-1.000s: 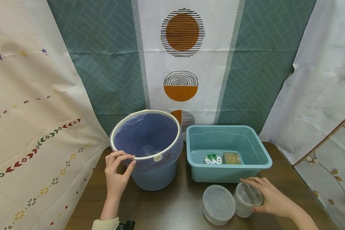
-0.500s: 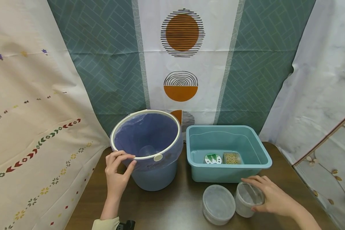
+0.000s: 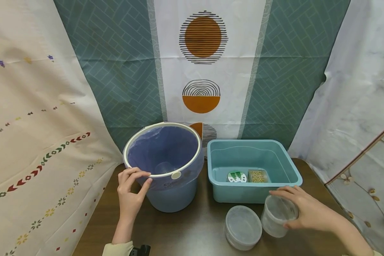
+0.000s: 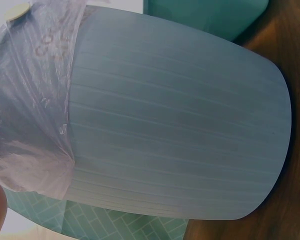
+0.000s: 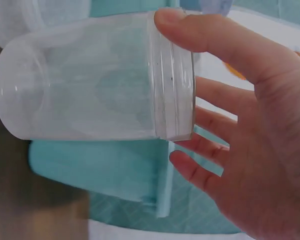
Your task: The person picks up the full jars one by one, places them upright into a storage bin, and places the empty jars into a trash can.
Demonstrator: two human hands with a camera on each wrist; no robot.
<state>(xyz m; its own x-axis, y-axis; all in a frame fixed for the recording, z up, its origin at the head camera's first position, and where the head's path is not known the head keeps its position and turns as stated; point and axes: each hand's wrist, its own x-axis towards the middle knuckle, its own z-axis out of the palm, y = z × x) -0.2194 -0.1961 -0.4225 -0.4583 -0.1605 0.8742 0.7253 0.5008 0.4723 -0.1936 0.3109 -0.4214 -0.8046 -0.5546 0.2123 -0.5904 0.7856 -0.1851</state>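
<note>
My right hand [image 3: 310, 209] grips a clear plastic jar [image 3: 275, 222] by its upper rim, thumb on the near side and fingers on the far side. The jar leans slightly, and the right wrist view shows its see-through wall [image 5: 100, 80] and ridged neck. Beside it on the table stands a round container with a frosted top [image 3: 243, 225]. At the left, my left hand [image 3: 131, 192] pinches the cream rim of a blue trash can [image 3: 172, 195] lined with a translucent bag [image 4: 35, 110]. Only a bit of one finger enters the left wrist view.
Behind the jar is a teal tub [image 3: 236, 193]. In it lie a container with a green-and-white top [image 3: 237, 177] and a small clear box of yellowish beans [image 3: 257, 176]. Something clear lies inside the trash can. Patterned curtains [image 3: 204, 71] enclose the dark wooden table [image 3: 192, 234].
My right hand has moved slightly up and to the right with the jar, which now sits a little higher. The left hand stays at the trash can's rim.
</note>
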